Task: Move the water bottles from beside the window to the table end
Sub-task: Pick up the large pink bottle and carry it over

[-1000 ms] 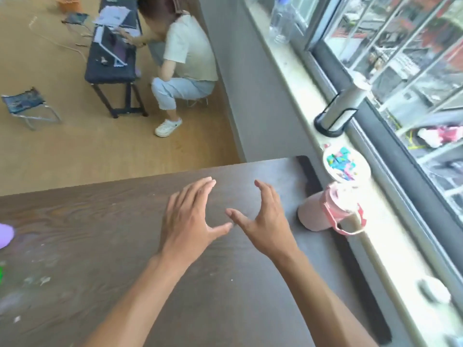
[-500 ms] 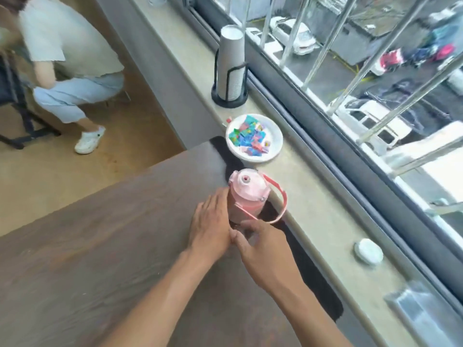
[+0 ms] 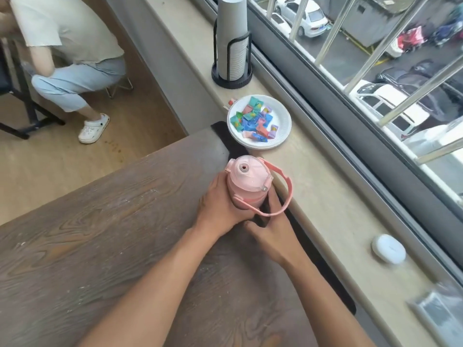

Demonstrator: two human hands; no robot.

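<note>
A pink water bottle [image 3: 246, 181] with a loop strap stands upright at the far right corner of the dark wooden table [image 3: 100, 234], close to the windowsill. My left hand [image 3: 220, 209] wraps around its left side. My right hand [image 3: 270, 226] clasps its lower right side under the strap. Both hands cover the bottle's lower body.
On the beige windowsill [image 3: 325, 209] lie a white plate of wrapped candies [image 3: 259, 121], a stack of paper cups in a black holder [image 3: 231, 46] and a small white case [image 3: 388, 248]. A person [image 3: 67, 46] squats on the floor at the upper left.
My hands moved from open above the table to the pink bottle and closed around it. The view swung right toward the window.
</note>
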